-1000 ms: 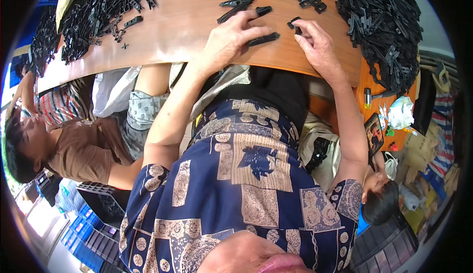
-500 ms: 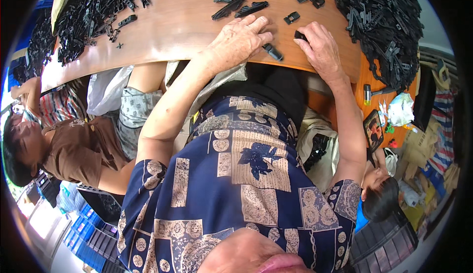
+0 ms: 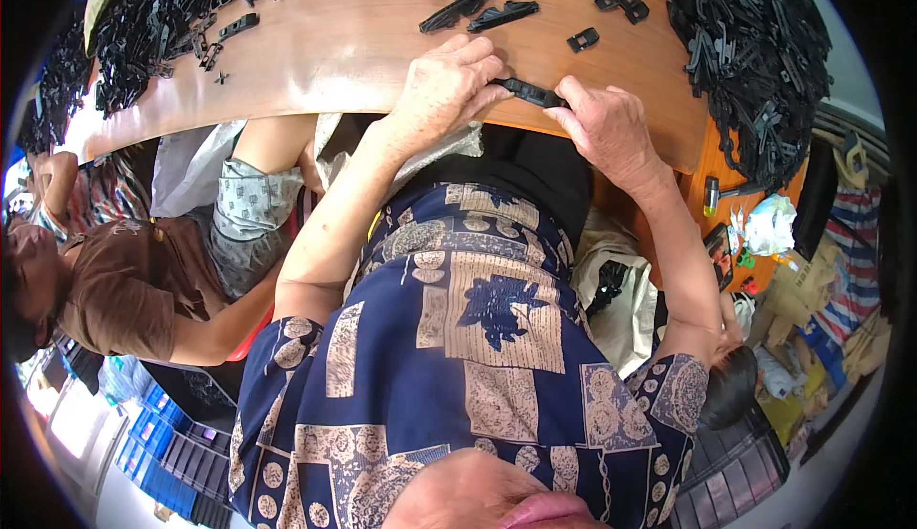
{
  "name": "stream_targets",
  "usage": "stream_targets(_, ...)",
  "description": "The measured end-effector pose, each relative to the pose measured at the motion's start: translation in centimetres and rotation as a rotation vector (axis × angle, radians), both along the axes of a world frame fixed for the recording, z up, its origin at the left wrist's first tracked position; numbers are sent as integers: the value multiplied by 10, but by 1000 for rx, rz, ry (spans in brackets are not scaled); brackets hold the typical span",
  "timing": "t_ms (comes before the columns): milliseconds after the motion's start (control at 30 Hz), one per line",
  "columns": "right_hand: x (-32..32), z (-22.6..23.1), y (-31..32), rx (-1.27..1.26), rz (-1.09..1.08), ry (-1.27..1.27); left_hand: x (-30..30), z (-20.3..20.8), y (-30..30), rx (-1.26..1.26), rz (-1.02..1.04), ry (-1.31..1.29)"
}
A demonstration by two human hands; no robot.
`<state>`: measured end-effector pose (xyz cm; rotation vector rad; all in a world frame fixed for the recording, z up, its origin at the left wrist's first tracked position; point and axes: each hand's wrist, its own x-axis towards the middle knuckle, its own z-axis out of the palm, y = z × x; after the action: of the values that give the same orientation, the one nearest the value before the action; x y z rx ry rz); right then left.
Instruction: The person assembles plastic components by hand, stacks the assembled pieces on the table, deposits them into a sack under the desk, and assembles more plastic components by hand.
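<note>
Near the table's front edge, a long black plastic part [image 3: 532, 93] is pinched at both ends between my two hands. My left hand [image 3: 449, 80] grips its left end with thumb and forefinger. The right end sits between the thumb and fingers of my right hand [image 3: 608, 126]. Whether it is one piece or two joined pieces, I cannot tell. Just beyond my right hand lies a small black rectangular piece [image 3: 583, 39]. Several long, narrow black parts [image 3: 503, 16] lie beyond my left hand.
A big heap of black plastic parts [image 3: 759, 61] covers the table's right side. Another pile [image 3: 153, 37] lies at the left. The wooden table [image 3: 325, 52] ends just in front of me. A person in a brown shirt [image 3: 124, 290] sits at my left, another person [image 3: 731, 386] at my right.
My hands have come together. The black part by my left hand and the piece in my right now form one length held between both hands.
</note>
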<state>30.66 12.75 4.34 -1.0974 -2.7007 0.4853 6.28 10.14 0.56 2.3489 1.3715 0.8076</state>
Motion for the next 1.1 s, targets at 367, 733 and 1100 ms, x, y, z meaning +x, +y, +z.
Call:
stream_targets(367,-18,-14,2,-58,-14,110,-1,-6,5,35,-54,-50)
stream_targets(733,17,-5,63,316,1,-10,4,17,34,240,276,200)
stream_targets(1100,34,-35,50,-263,-202,405,13,0,23,294,32,128)
